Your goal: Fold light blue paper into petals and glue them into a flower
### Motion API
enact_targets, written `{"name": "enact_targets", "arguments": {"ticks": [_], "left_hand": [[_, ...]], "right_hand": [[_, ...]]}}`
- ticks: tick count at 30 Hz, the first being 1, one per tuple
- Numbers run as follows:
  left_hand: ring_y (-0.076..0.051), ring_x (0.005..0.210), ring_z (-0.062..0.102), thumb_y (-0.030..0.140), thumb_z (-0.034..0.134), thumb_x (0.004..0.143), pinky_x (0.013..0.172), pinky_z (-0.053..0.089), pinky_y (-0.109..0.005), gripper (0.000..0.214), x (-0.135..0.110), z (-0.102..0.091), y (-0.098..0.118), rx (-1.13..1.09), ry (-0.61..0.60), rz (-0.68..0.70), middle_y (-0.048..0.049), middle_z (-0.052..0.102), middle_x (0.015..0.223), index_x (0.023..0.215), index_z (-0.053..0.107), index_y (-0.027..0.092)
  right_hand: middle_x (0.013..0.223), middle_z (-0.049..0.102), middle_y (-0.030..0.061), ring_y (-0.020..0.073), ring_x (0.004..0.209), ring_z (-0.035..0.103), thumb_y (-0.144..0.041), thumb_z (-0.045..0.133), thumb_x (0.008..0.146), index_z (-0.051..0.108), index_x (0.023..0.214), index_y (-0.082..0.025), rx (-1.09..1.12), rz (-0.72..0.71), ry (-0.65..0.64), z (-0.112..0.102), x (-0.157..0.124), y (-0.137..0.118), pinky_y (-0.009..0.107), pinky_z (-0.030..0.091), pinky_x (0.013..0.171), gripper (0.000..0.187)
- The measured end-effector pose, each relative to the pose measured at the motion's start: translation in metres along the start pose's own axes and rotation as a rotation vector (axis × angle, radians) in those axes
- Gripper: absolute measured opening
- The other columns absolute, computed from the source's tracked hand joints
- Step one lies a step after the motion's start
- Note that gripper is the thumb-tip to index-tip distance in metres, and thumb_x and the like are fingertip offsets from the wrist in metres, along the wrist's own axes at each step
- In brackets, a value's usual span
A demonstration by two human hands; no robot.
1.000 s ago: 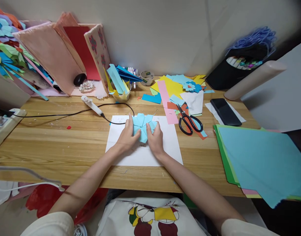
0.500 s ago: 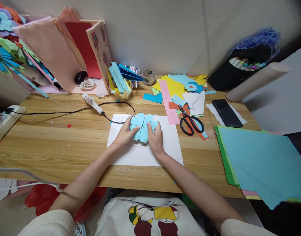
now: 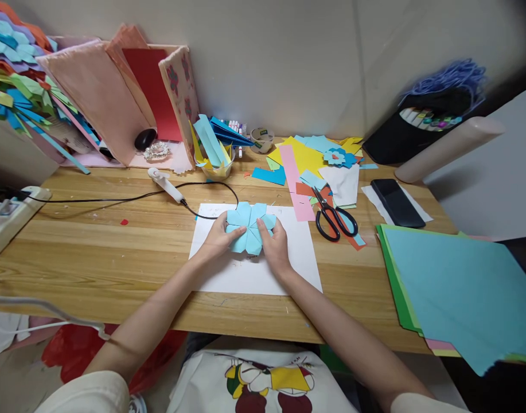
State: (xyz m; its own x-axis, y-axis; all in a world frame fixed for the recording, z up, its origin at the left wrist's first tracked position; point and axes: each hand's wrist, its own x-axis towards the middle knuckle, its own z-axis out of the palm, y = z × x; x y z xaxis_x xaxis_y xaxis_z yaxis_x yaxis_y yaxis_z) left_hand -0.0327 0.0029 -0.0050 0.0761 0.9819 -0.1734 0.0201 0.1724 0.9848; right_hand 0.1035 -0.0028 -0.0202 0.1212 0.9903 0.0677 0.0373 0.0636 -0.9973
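Observation:
A light blue folded paper flower (image 3: 248, 221) is held between both hands above a white sheet of paper (image 3: 263, 278). My left hand (image 3: 219, 236) grips its left side, thumb lying across the petals near the centre. My right hand (image 3: 275, 241) grips the right side, its thumb pressed on the upper right petals. The fingers under the flower are hidden. To the right of the sheet lie black-handled scissors (image 3: 335, 221), on coloured paper scraps. A white glue gun (image 3: 166, 184) with a black cord rests to the upper left.
Yellow, pink and blue paper (image 3: 303, 156) is heaped at the back. A phone (image 3: 397, 202) lies at the right, behind a stack of coloured sheets (image 3: 456, 287). A power strip (image 3: 13, 223) sits at the left edge. A pink organiser (image 3: 99, 103) stands at the back left.
The paper flower looks flatter, with its petals pressed closer together. Both hands keep hold of it with only slight thumb movement. The whole view has shifted a little.

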Motion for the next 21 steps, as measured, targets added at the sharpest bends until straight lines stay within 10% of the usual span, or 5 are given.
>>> {"name": "enact_targets", "arguments": {"ticks": [21], "left_hand": [[-0.015, 0.079, 0.053, 0.033, 0.063, 0.068, 0.069, 0.044, -0.026, 0.032, -0.0063, 0.0067, 0.0059, 0.124, 0.113, 0.079, -0.0014, 0.057, 0.086, 0.092, 0.05, 0.016]], "right_hand": [[0.08, 0.065, 0.005, 0.0166, 0.072, 0.057, -0.045, 0.058, 0.072, 0.061, 0.085, -0.013, 0.109, 0.157, -0.095, -0.0045, 0.005, 0.006, 0.028, 0.046, 0.065, 0.034]]}}
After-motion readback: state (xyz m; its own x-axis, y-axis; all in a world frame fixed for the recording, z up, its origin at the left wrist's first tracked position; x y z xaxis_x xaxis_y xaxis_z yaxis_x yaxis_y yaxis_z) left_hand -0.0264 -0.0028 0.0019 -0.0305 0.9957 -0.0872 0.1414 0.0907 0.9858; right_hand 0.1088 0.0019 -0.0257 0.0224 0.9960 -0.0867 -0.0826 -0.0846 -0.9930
